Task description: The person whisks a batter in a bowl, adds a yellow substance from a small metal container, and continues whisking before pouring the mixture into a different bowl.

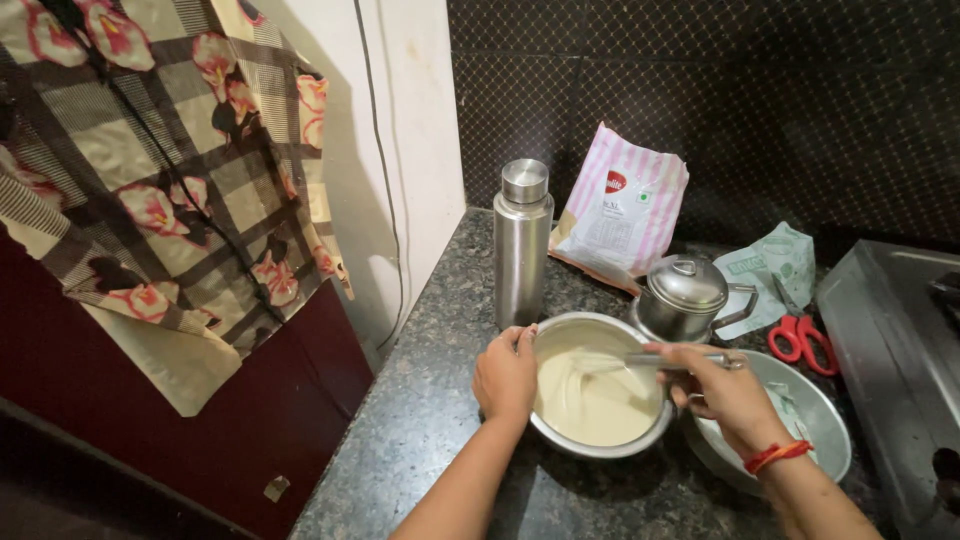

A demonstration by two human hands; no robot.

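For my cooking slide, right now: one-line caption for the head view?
Left hand steadies a steel bowl of pale batter while the right hand holds a whisk in it.

Single head-worn view, angled down and forward, close over a dark stone counter (pixel 430 400) against the wall.

Home kitchen, shown by granite counter (pixel 420 400), stove (pixel 900 350), steel bowl of batter (pixel 598 385), lidded pot (pixel 685 295), flask (pixel 522 245), tiled wall (pixel 700 90).
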